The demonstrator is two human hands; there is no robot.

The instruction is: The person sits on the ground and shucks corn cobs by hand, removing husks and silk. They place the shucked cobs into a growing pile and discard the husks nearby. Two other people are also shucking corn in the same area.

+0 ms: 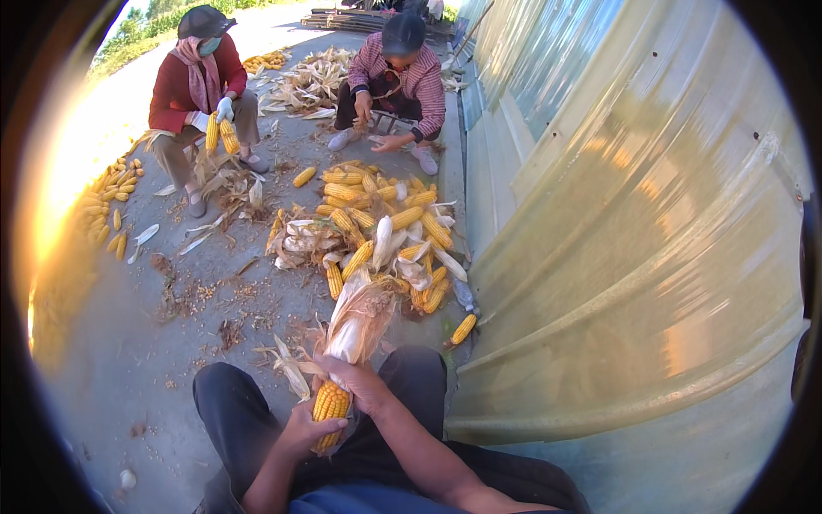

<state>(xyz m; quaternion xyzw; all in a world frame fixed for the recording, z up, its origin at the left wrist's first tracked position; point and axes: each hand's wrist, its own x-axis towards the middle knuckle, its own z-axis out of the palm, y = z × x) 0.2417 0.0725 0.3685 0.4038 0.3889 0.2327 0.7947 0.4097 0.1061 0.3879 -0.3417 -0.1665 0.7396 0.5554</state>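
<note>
Between my knees I hold an ear of corn (332, 401), its yellow kernels bare toward me. My left hand (303, 427) grips the bare cob near its lower end, thumb across the kernels. Pale husk (347, 337) with brown silk is bunched at the far end, and my right hand (359, 382) is closed around it. A loose strip of husk (291, 371) hangs out to the left of my hands. Just beyond lies a heap of yellow corn ears (359, 205), some still partly wrapped in white husk.
Two people sit across from me; the left one (199, 90) holds two ears, the right one (401, 90) crouches behind the heap. A corrugated translucent panel wall (610, 257) rises on my right. Beside it lie a plastic bottle (463, 294) and a single ear (463, 329). Husks (314, 80) pile farther back.
</note>
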